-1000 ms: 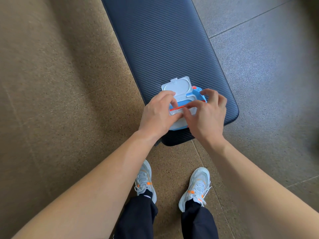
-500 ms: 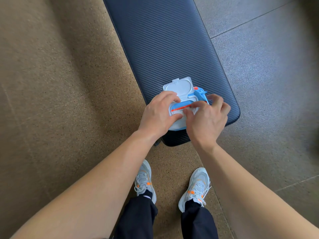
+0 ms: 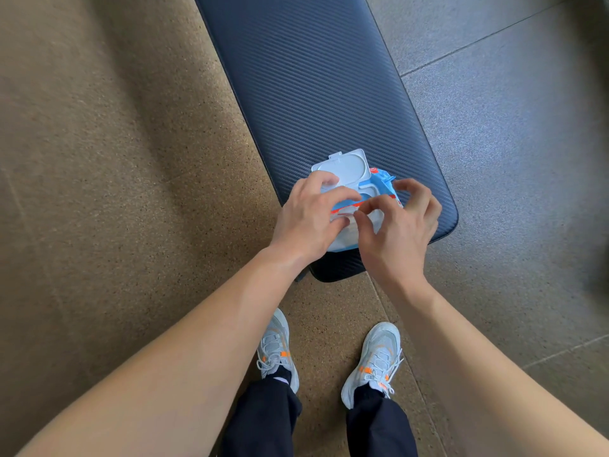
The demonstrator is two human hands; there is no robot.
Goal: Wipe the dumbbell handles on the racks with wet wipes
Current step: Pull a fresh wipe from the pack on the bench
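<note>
A blue and white wet wipes pack lies on the near end of a dark padded bench. Its white flip lid stands open, pointing away from me. My left hand grips the pack's left side, fingers over the top and thumb against the front. My right hand pinches with thumb and index finger at the pack's opening by an orange strip, its other fingers raised and curled. Whether a wipe or the seal is pinched is hidden. No dumbbells or racks are in view.
The bench runs away from me toward the top of the view. Brown speckled flooring lies to the left and grey tiles to the right. My two light sneakers stand just short of the bench's end.
My right hand has shifted its pinch slightly along the pack's opening, with its outer fingers now lifted higher. My left hand keeps its hold and the pack stays in place.
</note>
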